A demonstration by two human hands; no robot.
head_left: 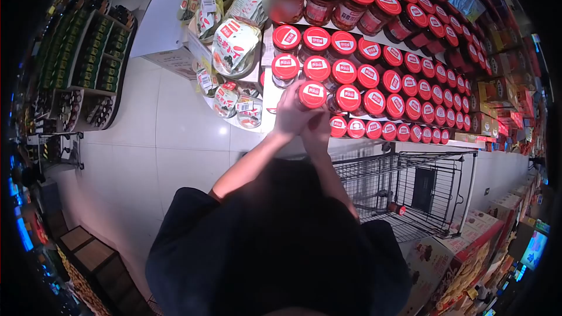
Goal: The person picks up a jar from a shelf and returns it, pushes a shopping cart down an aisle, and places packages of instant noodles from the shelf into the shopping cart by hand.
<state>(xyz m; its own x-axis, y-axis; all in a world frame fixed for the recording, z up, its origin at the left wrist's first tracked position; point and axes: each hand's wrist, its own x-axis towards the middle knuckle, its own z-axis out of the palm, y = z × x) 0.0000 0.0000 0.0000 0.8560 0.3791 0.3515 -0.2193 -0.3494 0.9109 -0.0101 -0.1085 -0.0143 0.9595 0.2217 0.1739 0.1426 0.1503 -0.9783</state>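
Note:
A jar with a red lid [312, 94] is held upright in front of me, close to the display of similar jars. My left hand [291, 112] wraps round the jar's left side, fingers closed. Just below and to the right, my right hand [317, 130] closes round its lower part; some of those fingers are hidden. The lid bears a white label, while hands cover most of the glass. Right behind it stand rows of red-lidded jars [348, 98] on stepped shelves.
A wire shopping cart [410, 187] stands at my right, with one red-lidded jar [397, 208] inside. Clear-wrapped food packs [236, 45] are piled left of the jars. Printed cartons [439, 257] line the lower right, and stocked shelves [88, 52] stand across the aisle.

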